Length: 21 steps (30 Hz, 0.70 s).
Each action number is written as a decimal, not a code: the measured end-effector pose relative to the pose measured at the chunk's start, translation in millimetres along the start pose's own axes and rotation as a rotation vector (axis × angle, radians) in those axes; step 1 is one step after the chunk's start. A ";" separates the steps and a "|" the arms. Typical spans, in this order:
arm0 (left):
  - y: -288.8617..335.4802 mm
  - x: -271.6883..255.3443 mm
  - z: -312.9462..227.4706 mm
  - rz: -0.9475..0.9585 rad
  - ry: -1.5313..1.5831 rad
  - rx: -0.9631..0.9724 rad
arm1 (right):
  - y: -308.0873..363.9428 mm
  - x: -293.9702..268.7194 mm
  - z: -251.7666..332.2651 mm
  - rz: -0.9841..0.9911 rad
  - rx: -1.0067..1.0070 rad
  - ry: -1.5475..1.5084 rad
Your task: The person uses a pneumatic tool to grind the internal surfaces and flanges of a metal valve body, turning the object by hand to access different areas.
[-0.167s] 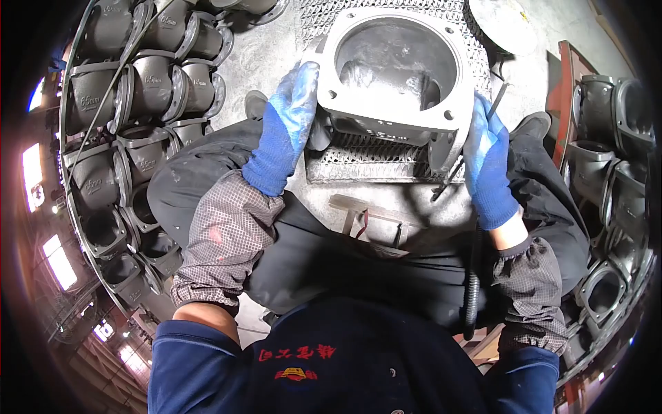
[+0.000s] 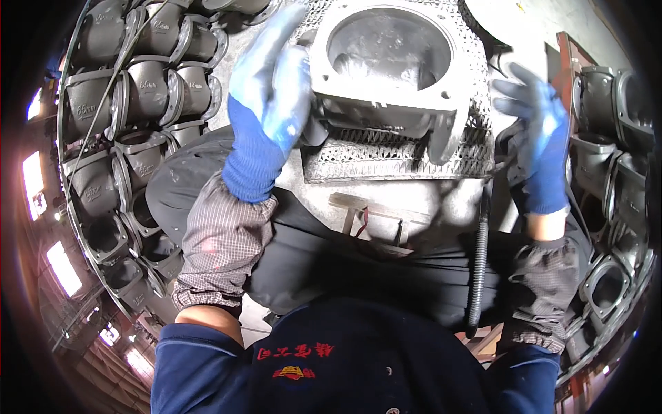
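A grey cast metal valve body [image 2: 378, 95] rests on a patterned metal mat [image 2: 393, 164], its wide round opening and square bolt-holed flange facing up. My left hand [image 2: 270, 93], in a blue glove with a paler palm coating, is beside its left edge with fingers stretched out; whether the hand still touches the casting I cannot tell. My right hand [image 2: 536, 131], gloved the same way, is off to the right, fingers spread and nothing in them, apart from the casting.
Stacks of similar grey castings [image 2: 147, 90] stand along the left, with more castings [image 2: 607, 283] on the right beside a red metal frame [image 2: 567, 76]. A ribbed black hose [image 2: 477, 269] runs by my right leg. A small wooden stool [image 2: 376, 210] sits between my legs.
My right hand has let go of the casting and swung right, its fingers opening. My left hand has shifted up and left. The casting sits slightly higher and further left in view.
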<state>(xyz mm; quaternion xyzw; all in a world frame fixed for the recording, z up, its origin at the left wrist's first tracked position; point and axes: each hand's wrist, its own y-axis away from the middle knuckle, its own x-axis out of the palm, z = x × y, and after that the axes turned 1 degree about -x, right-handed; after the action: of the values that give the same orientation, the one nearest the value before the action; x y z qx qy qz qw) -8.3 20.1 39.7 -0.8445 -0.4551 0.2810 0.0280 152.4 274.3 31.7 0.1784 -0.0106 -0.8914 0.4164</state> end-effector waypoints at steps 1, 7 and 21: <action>-8.6 -3.1 -5.2 0.131 -0.046 0.156 | -8.3 -14.6 -13.5 -0.079 0.056 -0.058; -22.4 28.8 -38.0 0.205 -0.342 0.323 | -20.7 -80.7 -213.3 0.092 0.046 0.932; -7.2 26.4 -33.1 0.148 -0.384 0.322 | 3.2 -52.6 -261.2 0.327 -0.393 1.380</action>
<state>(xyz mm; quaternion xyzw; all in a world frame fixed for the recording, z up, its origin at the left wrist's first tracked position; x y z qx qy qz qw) 14.1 52.0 57.9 -0.7913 -0.3385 0.5063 0.0544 271.2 345.3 -196.0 0.6170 0.3873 -0.4884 0.4804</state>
